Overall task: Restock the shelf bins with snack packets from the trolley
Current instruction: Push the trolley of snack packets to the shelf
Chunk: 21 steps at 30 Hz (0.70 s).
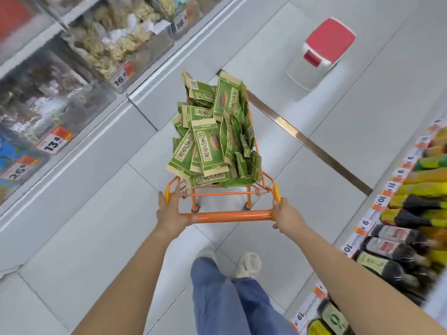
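The orange trolley (219, 189) was seen between clear shelf bins (72, 76) and bottle shelves. Its handle bar (232, 215) was gripped by the left hand (170, 213) and the right hand (286, 215), one at each end. Green sunflower-seed packets (212, 139) were heaped inside the trolley.

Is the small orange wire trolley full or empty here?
Full: the small orange wire trolley holds green and tan snack packets heaped above its rim. Both hands grip its handle.

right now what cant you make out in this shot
Head view only:
- Lower snack packets: buried under the top ones in the trolley, so no count.
- Bin contents on the left: blurred behind clear fronts.
- Bottles on the right: blurred, cut by the edge.
- Trolley's front wheels: hidden under the basket.
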Each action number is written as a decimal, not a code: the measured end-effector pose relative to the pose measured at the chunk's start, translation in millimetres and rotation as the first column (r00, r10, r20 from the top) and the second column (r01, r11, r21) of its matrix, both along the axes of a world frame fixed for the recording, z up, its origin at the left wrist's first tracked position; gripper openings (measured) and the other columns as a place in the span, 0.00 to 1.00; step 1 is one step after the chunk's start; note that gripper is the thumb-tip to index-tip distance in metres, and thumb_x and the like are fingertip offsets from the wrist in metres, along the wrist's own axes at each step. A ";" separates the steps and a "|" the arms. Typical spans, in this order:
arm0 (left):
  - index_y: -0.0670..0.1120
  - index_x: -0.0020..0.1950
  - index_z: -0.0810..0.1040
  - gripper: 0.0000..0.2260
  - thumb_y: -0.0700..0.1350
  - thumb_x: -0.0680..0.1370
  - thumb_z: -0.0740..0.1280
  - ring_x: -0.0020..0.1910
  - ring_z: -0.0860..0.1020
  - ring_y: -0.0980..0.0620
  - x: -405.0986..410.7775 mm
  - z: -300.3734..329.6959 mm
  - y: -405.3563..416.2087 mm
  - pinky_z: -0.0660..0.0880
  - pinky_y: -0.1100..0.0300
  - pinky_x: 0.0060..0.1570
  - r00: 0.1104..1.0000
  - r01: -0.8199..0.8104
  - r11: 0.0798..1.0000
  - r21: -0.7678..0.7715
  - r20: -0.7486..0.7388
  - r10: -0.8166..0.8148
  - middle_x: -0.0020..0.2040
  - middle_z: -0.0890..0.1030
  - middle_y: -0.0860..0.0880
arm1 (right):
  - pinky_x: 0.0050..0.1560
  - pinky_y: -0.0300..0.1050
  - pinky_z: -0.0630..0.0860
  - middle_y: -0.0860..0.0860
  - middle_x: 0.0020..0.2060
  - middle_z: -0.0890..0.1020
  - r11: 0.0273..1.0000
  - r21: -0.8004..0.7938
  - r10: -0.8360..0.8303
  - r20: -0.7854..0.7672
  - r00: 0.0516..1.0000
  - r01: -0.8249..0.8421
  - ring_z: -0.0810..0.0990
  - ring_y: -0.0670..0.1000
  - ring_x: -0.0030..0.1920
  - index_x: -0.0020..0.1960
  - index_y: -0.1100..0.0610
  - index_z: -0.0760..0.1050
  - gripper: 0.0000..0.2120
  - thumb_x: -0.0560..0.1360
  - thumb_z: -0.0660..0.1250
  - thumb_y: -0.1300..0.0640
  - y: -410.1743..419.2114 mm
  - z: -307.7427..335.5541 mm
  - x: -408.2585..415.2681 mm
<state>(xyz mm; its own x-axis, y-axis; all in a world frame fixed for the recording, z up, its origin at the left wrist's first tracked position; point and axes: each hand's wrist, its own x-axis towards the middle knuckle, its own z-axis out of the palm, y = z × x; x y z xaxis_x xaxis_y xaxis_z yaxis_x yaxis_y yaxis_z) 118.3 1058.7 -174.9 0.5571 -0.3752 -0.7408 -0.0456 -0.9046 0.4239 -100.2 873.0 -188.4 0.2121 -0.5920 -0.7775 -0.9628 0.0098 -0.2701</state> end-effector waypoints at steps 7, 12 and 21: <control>0.58 0.78 0.48 0.44 0.51 0.72 0.74 0.76 0.51 0.38 59.8 -4.7 -160.2 0.57 0.50 0.72 0.984 0.176 0.984 0.015 0.015 -0.176 0.78 0.38 0.45 | 0.52 0.57 0.78 0.58 0.49 0.78 0.997 0.011 -0.080 -0.089 0.993 0.081 0.81 0.59 0.47 0.57 0.56 0.64 0.12 0.82 0.47 0.50 -137.5 4.5 43.0; 0.57 0.78 0.50 0.44 0.50 0.71 0.75 0.75 0.53 0.38 101.9 -3.2 -266.8 0.62 0.49 0.69 0.978 0.207 0.978 0.004 0.022 -0.207 0.78 0.39 0.47 | 0.33 0.43 0.72 0.57 0.50 0.78 0.992 0.027 -0.116 -0.134 0.984 0.120 0.82 0.57 0.45 0.58 0.55 0.63 0.09 0.83 0.49 0.53 -227.9 12.9 79.8; 0.51 0.79 0.47 0.49 0.49 0.68 0.78 0.76 0.54 0.40 162.6 -12.7 -404.7 0.60 0.49 0.72 0.975 0.212 0.973 0.089 0.044 -0.216 0.79 0.40 0.47 | 0.44 0.48 0.74 0.53 0.43 0.77 0.995 0.015 -0.092 -0.083 0.992 0.094 0.76 0.55 0.41 0.53 0.54 0.65 0.08 0.83 0.49 0.52 -364.8 9.1 132.0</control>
<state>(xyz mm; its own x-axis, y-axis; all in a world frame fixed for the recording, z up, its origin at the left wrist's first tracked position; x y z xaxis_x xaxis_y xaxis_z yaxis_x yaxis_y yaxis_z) 280.8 654.0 -187.6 0.5097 -0.4281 -0.7463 -0.2621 -0.9034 0.3393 31.8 508.2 -179.4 0.0920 -0.5915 -0.8011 -0.9763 0.1049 -0.1895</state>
